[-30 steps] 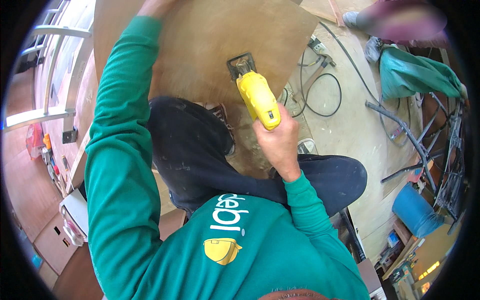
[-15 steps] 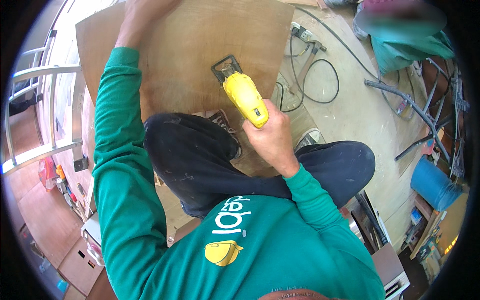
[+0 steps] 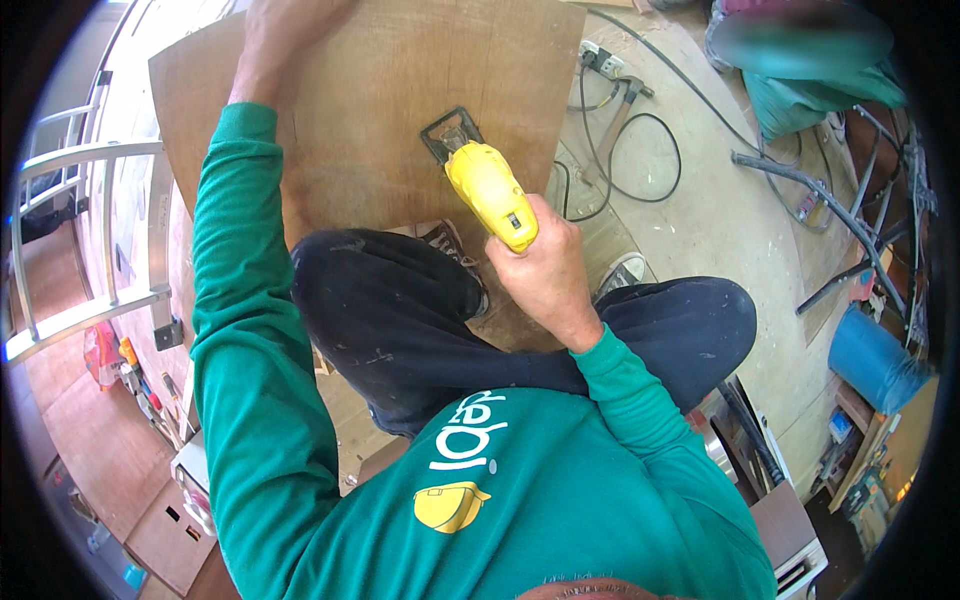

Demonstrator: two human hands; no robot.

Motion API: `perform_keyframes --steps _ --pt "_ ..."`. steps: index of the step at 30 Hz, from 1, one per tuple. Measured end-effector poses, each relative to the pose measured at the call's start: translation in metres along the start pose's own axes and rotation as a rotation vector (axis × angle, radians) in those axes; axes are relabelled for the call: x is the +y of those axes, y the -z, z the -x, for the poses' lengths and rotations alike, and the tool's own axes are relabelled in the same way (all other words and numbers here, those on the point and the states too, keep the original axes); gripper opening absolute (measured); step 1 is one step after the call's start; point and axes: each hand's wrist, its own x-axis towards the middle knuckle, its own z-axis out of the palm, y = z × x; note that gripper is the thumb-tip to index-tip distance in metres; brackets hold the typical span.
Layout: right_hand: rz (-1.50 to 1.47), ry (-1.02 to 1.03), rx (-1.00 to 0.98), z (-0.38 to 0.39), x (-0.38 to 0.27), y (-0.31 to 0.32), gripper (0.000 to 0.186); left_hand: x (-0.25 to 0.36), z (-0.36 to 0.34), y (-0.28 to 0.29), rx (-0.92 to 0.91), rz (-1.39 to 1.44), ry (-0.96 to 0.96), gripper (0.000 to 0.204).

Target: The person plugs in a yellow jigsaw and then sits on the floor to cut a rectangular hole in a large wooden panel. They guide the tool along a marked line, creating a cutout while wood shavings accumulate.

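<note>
My right hand point(image 3: 548, 262) is wrapped round the rear grip of a yellow jigsaw point(image 3: 490, 190). The saw's dark metal base frame point(image 3: 452, 135) rests on a brown plywood sheet point(image 3: 370, 100), near its close edge. Whether the blade is in the wood cannot be seen. At the far left part of the sheet is my left hand point(image 3: 290, 35), over or against its surface. Its fingers run out past the top of the picture, so their pose is hidden. My bent knees lie just below the sheet.
Right of the sheet lie a hammer point(image 3: 625, 115), a power strip point(image 3: 602, 62) and looped black cable point(image 3: 678, 165). Metal bars point(image 3: 820, 205) and a blue bucket point(image 3: 875, 358) are farther right. A ladder point(image 3: 90, 155) stands left, near hand tools point(image 3: 140, 375). Another person point(image 3: 810, 95) is at upper right.
The view has shifted slightly. The jigsaw and both hands keep nearly the same places on the plywood sheet.
</note>
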Motion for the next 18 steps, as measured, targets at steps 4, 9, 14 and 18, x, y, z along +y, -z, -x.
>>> perform_keyframes --steps 4,9,14,18 --pt "-0.011 0.008 0.014 0.0 0.0 0.0 0.025 0.001 -0.002 -0.001 -0.019 -0.025 0.016 0.069" --pt "-0.034 0.011 -0.001 -0.002 -0.001 0.001 0.025 0.0 -0.003 -0.004 -0.02 -0.028 -0.012 0.07" --pt "-0.037 -0.002 -0.007 -0.003 -0.005 0.002 0.025 -0.009 -0.003 -0.014 -0.158 -0.056 0.063 0.08" --pt "-0.044 0.006 0.006 -0.003 -0.001 -0.001 0.024 -0.01 -0.002 -0.012 -0.192 -0.063 0.091 0.085"
